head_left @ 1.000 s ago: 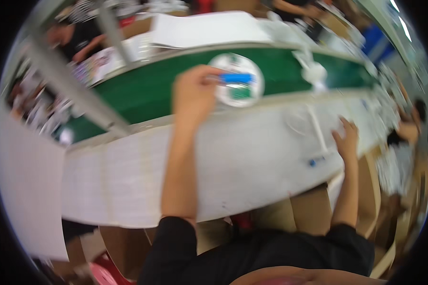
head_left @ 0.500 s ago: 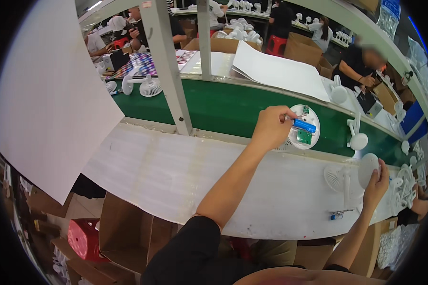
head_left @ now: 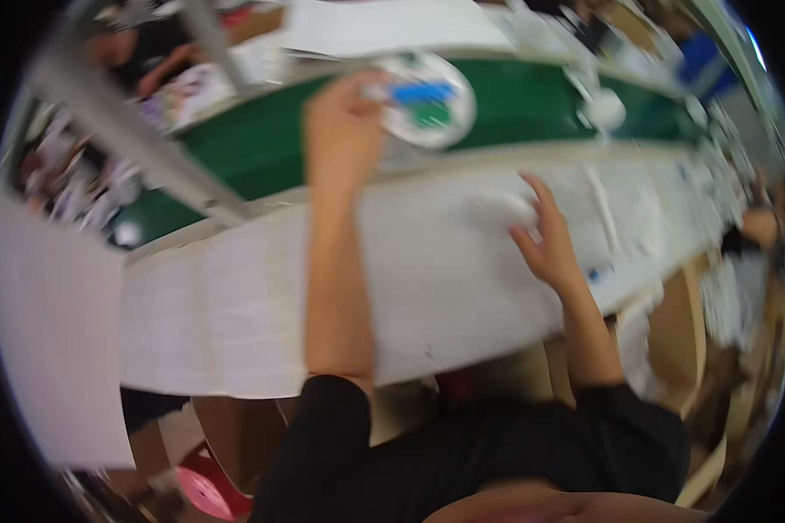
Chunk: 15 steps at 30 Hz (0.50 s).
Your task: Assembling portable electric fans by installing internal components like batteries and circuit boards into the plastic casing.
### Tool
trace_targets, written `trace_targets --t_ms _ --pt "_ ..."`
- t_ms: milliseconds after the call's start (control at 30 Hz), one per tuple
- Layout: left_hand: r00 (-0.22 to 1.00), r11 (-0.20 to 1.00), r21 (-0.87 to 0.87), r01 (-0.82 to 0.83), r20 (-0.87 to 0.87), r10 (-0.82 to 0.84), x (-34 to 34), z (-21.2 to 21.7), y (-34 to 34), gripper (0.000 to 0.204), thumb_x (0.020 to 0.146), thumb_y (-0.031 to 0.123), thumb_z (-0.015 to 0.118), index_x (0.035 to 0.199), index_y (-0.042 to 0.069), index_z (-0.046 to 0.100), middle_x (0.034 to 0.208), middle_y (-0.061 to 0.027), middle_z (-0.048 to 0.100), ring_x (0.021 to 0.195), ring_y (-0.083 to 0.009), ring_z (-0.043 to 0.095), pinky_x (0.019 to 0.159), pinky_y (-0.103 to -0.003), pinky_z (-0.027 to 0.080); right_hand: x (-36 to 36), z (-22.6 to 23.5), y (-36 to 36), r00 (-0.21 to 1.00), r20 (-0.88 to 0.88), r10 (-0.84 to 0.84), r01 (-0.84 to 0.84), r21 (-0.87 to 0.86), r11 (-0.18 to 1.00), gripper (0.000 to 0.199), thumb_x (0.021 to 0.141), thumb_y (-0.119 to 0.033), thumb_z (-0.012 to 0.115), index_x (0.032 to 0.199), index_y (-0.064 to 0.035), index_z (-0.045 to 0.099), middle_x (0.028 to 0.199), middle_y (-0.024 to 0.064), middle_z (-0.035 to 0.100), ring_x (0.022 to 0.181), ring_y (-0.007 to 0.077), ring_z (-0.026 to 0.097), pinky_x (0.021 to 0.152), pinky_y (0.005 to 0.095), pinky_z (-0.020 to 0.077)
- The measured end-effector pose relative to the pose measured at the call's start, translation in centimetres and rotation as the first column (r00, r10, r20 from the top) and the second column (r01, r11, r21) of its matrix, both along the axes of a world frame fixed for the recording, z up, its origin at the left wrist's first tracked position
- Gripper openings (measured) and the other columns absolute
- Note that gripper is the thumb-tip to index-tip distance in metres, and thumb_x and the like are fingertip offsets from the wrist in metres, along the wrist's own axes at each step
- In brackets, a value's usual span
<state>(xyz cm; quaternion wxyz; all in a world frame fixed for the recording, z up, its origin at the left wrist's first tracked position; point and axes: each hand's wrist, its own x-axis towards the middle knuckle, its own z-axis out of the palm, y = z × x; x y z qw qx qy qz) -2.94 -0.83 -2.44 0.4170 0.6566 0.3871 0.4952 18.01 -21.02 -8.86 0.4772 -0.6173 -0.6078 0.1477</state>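
Note:
My left hand (head_left: 347, 122) is closed at the left rim of a white round fan base (head_left: 464, 98), held up over the green belt. Inside the base lie a blue cylindrical battery (head_left: 423, 92) and a green circuit board (head_left: 430, 114). The fingertips meet at the battery's left end; motion blur hides their exact grip. Nearer me and to the right, my right hand (head_left: 545, 231) has its thumb and fingers around the edge of a white round cover (head_left: 501, 207), smeared by motion above the white worktop.
A green conveyor belt (head_left: 515, 96) runs behind the worktop (head_left: 445, 288), with a white fan (head_left: 604, 109) on it at right. Another white fan (head_left: 602, 209) lies on the worktop by a small blue part (head_left: 595, 274). A metal post (head_left: 148, 152) rises at left.
The whole view has swung with my head. My left hand has carried the fan base leftward, away from the fan on the belt. My right hand has brought the cover left, closer to it.

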Motion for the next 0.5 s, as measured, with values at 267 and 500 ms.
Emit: trace_targets --t_ms 267,500 --pt "0.998 0.993 -0.12 0.011 0.063 -0.003 2.2 0.7 0.5 0.048 0.084 -0.008 0.055 0.129 0.007 0.064 0.088 -0.015 0.072 0.074 -0.015 0.067 0.068 -0.024 0.058 -0.5 2.4 3.5 0.997 -0.008 0.081 -0.077 0.215 0.974 0.043 0.081 0.001 0.068 0.122 -0.0017 0.055 0.117 0.0138 0.064 0.101 0.0221 0.061 0.085 0.0301 0.0505" --pt "0.998 0.988 -0.153 0.024 0.066 -0.014 1.8 1.2 -1.3 0.049 0.086 -0.008 0.054 0.133 0.005 0.061 0.087 -0.0144 0.072 0.075 -0.0143 0.066 0.068 -0.024 0.057 -2.3 5.9 7.7 0.664 -0.727 0.177 -0.002 0.236 0.972 0.035 0.087 -0.003 0.064 0.121 0.0007 0.062 0.114 0.0184 0.065 0.098 0.0242 0.064 0.084 0.0302 0.0534"
